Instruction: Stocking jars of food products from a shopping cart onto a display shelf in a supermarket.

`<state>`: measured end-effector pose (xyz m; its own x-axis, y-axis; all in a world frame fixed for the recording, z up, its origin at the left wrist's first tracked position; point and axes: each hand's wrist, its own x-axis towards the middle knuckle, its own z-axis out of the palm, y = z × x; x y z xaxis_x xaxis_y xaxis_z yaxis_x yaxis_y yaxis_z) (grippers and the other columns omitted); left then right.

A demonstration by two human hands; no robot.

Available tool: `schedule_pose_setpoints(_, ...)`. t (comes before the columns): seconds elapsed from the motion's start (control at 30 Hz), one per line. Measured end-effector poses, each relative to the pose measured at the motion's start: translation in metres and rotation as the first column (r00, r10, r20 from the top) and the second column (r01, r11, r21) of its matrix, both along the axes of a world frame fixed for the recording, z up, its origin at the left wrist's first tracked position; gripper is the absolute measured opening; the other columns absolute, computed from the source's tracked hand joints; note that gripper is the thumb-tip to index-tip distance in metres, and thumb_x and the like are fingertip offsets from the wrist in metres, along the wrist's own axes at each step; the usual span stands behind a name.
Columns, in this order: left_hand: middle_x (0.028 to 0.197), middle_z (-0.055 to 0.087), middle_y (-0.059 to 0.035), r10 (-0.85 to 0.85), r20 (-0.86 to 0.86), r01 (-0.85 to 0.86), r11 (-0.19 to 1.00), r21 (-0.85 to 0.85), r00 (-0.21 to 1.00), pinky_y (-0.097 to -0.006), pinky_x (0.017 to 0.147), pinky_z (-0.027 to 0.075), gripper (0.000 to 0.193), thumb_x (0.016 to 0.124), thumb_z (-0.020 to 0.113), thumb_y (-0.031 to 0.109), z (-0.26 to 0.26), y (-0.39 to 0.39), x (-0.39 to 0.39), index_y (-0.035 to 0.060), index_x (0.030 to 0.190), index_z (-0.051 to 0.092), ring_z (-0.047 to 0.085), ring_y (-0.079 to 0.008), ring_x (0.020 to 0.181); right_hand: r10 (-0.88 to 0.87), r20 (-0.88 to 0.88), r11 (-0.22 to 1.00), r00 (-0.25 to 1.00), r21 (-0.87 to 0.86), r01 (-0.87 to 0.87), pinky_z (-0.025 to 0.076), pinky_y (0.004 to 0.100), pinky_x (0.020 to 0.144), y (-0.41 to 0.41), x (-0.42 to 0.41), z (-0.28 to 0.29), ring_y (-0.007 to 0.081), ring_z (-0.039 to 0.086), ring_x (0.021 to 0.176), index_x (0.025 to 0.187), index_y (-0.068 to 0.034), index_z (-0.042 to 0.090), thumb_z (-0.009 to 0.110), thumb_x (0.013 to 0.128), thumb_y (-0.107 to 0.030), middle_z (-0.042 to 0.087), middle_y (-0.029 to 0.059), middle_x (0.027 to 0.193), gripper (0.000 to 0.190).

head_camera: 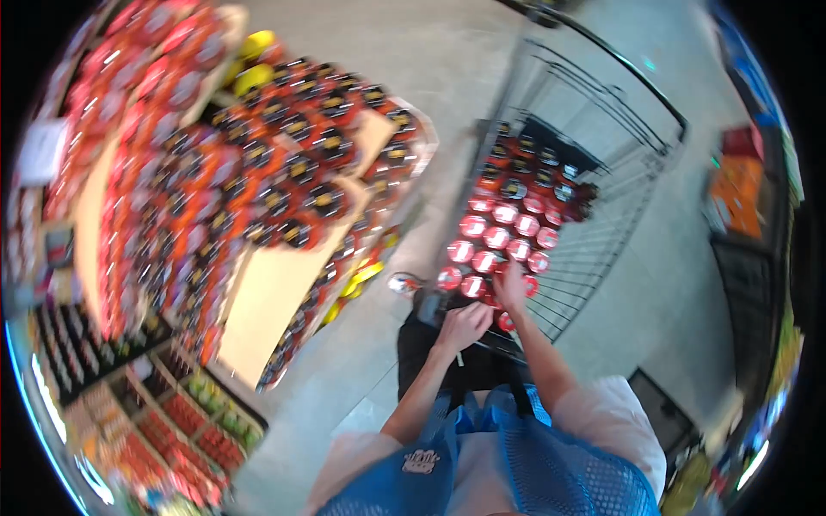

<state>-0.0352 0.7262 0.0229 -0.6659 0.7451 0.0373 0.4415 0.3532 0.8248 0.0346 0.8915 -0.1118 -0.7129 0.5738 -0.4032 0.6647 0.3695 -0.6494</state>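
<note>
In front of me stands a wire shopping cart (584, 288) with rows of jars or cans in it. Those on the near side have shiny red lids (496, 237); the ones farther in have black lids (543, 177). My right hand (512, 287) reaches down among the red lids, its fingertips at or just above one of them. Closer to me, my left hand (463, 327) is at the near end of the cart, fingers curled beside the front row. Blur and overlap hide whether either hand grips anything.
A stepped display (284, 277) on the left carries many black-lidded jars (298, 171) and some with yellow lids (253, 79). Divided produce bins (187, 413) stand at lower left. An orange box (737, 193) sits on the right. Grey floor (439, 58) runs between display and cart.
</note>
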Motion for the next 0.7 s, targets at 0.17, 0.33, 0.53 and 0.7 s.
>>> schedule_pose_setpoints(0.17,0.083,0.065,-0.0085,0.516,0.066,-0.519,0.839,0.16,0.854,-0.0307,0.061,0.053,0.008,0.087,0.072,0.004,0.045,-0.054,-0.059,0.0052,0.093,0.066,0.065,-0.0199,0.07,0.272,0.148,0.961,0.951,-0.103,-0.258,0.052,0.0519,0.095,-0.053,0.053,0.032,0.0467,0.057,0.12,0.15,-0.002,0.033,0.069,0.085,-0.012,0.045,0.0278,0.143,0.075)
schedule_pose_setpoints(0.33,0.106,0.063,-0.0083,0.947,-0.002,-0.908,0.309,0.283,0.321,-0.0315,0.076,0.053,0.027,0.094,0.065,0.002,0.062,-0.12,-0.153,0.0014,0.119,0.056,0.063,-0.0166,0.088,0.373,0.222,0.928,0.901,-0.071,-0.366,0.054,0.0532,0.088,-0.051,0.061,0.017,0.0472,0.06,0.114,0.149,-0.003,0.033,0.068,0.085,-0.015,0.042,0.026,0.145,0.074)
schedule_pose_setpoints(0.53,0.124,0.055,-0.0142,0.894,-0.014,-0.865,0.437,0.248,0.448,-0.0378,0.097,0.048,0.057,0.088,0.077,0.014,0.067,-0.153,-0.207,0.0002,0.135,0.048,0.057,-0.0228,0.112,0.345,0.201,0.936,0.917,-0.002,-0.352,0.054,0.0557,0.083,-0.036,0.059,0.0,0.0491,0.06,0.109,0.139,-0.009,0.042,0.065,0.086,-0.015,0.048,0.0242,0.134,0.058)
schedule_pose_setpoints(0.7,0.135,0.048,-0.0211,0.897,0.031,-0.889,0.43,0.157,0.44,-0.0453,0.108,0.042,0.09,0.077,0.09,0.03,0.039,-0.121,-0.218,-0.0033,0.144,0.039,0.052,-0.0332,0.126,0.362,0.149,0.93,0.92,0.008,-0.367,0.054,0.0553,0.083,-0.036,0.071,-0.001,0.0503,0.06,0.109,0.141,-0.007,0.042,0.067,0.086,-0.014,0.048,0.0259,0.134,0.061)
